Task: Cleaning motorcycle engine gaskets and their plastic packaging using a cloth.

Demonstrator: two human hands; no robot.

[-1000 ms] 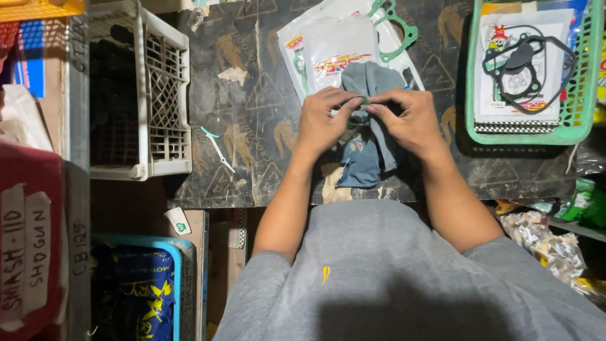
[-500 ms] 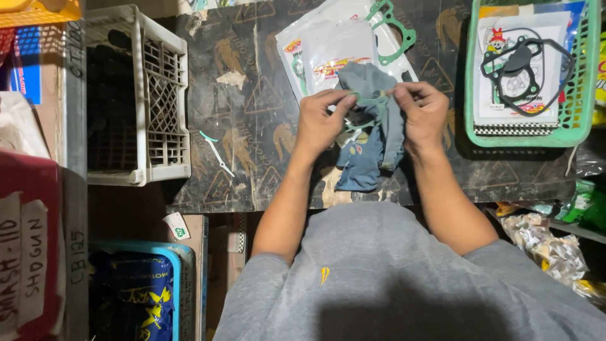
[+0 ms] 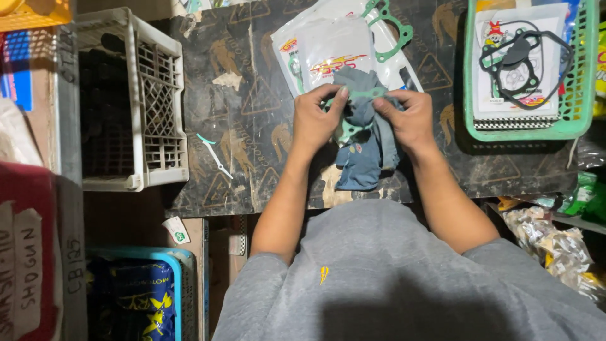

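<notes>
Between white crate [image 3: 129, 107] and green basket [image 3: 577, 123], both hands' [image 3: 315, 120] [image 3: 407, 120] grip tight on blue-grey cloth [image 3: 363, 158], packets [image 3: 334, 57] behind.

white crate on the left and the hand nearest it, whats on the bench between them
In the head view, between the white crate and the left hand lies dark printed board, bearing a small pale-green strip and a torn paper scrap.
</notes>
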